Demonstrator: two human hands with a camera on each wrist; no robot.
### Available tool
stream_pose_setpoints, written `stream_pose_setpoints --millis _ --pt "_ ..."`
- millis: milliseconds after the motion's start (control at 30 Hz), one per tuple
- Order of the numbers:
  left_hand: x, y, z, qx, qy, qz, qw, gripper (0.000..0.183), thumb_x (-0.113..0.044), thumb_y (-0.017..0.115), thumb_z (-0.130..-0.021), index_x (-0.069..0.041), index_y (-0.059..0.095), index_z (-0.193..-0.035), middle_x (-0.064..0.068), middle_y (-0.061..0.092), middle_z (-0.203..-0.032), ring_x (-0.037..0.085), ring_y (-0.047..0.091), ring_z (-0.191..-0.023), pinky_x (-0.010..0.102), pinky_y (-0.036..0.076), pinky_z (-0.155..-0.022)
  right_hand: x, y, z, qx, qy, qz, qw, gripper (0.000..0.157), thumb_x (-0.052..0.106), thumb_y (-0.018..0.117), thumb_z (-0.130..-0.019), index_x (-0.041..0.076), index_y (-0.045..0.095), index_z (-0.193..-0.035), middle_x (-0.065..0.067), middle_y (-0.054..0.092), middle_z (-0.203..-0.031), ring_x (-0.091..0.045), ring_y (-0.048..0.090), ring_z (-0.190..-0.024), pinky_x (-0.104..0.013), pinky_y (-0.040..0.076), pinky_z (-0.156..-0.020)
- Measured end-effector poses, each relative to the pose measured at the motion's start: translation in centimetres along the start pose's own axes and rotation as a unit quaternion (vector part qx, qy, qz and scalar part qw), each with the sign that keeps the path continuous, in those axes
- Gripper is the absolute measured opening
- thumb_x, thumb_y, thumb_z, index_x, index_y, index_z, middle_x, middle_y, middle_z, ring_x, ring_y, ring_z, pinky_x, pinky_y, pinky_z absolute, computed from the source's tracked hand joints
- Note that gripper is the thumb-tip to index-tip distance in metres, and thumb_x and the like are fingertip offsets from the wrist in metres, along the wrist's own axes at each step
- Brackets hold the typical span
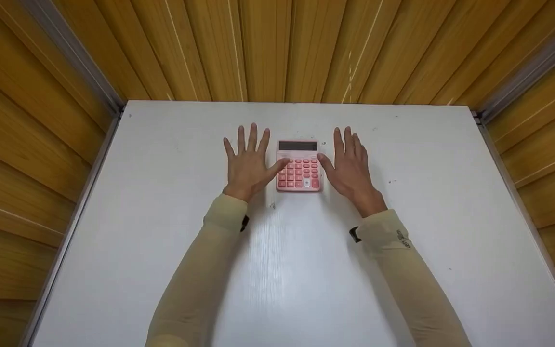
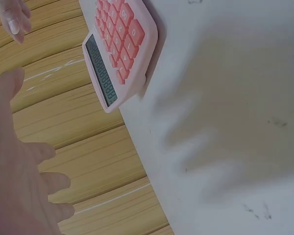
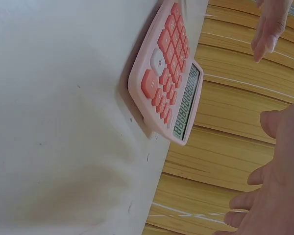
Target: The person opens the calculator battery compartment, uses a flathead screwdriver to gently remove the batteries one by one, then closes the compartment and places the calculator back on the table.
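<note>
A pink calculator (image 1: 298, 166) with a dark display lies on the white table, its keys facing up. To its left my left hand (image 1: 247, 168) is held with fingers spread straight, the thumb over the calculator's left edge in the head view. On the other side my right hand (image 1: 352, 171) has straight fingers, its thumb near the upper right edge. Both wrist views show the calculator (image 2: 120, 44) (image 3: 161, 78) apart from the left hand (image 2: 19, 171) and right hand (image 3: 277, 181). Neither hand holds anything.
The white table (image 1: 162, 231) carries small dark marks and shadows of both hands. Wood-look panels (image 1: 268, 48) rise behind its far edge and at both sides, with grey metal posts (image 1: 72, 43) in the corners. Both forearms wear beige sleeves (image 1: 188, 279).
</note>
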State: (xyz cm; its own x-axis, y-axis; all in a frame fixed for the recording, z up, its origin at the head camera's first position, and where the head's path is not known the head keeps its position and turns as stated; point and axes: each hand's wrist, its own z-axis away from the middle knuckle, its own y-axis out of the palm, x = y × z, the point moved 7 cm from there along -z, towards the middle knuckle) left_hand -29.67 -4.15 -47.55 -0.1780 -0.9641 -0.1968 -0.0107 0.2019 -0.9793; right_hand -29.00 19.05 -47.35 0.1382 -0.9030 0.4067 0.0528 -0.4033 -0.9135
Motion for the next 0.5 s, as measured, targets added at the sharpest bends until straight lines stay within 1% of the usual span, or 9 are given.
stream_pose_setpoints --millis 167,233,367,500 --pt "0.4 0.6 -0.1 0.006 -0.006 0.016 0.9998 0.100 -0.082 0.038 -0.097 -0.020 0.017 -0.172 0.013 0.007 -0.177 0.040 -0.002 -0.162 0.071 -0.003 -0.123 -0.3 0.4 -0.1 0.009 0.012 -0.017 1.000 0.086 0.055 0.040 -0.112 0.006 0.000 -0.171 -0.022 -0.006 -0.176 -0.042 -0.003 -0.162 -0.055 0.001 -0.129" --pt "0.5 0.9 -0.1 0.008 -0.008 0.017 0.9998 0.100 -0.082 0.038 -0.097 -0.020 0.018 -0.172 0.013 0.007 -0.177 0.040 -0.002 -0.162 0.070 -0.002 -0.123 -0.4 0.5 -0.2 0.009 0.013 -0.024 1.000 0.086 0.054 0.040 -0.112 0.005 0.000 -0.171 -0.022 -0.005 -0.176 -0.042 -0.002 -0.162 -0.057 0.002 -0.128" --pt "0.7 1.2 -0.3 0.007 -0.011 0.026 0.9996 0.098 -0.080 0.041 -0.099 -0.018 0.020 -0.172 0.014 0.008 -0.177 0.040 -0.001 -0.162 0.070 -0.002 -0.123 -0.6 0.7 -0.3 0.009 0.016 -0.033 0.999 0.084 0.053 0.040 -0.113 0.006 0.001 -0.171 -0.022 -0.002 -0.176 -0.042 0.002 -0.162 -0.062 0.008 -0.127" --pt "0.7 1.5 -0.5 0.005 -0.013 0.033 0.9993 0.097 -0.077 0.044 -0.099 -0.017 0.022 -0.171 0.014 0.009 -0.177 0.040 0.000 -0.162 0.069 -0.003 -0.124 -0.8 0.9 -0.3 0.016 0.025 -0.033 0.999 0.083 0.052 0.040 -0.113 0.007 0.000 -0.171 -0.021 -0.001 -0.176 -0.041 0.004 -0.162 -0.063 0.010 -0.126"
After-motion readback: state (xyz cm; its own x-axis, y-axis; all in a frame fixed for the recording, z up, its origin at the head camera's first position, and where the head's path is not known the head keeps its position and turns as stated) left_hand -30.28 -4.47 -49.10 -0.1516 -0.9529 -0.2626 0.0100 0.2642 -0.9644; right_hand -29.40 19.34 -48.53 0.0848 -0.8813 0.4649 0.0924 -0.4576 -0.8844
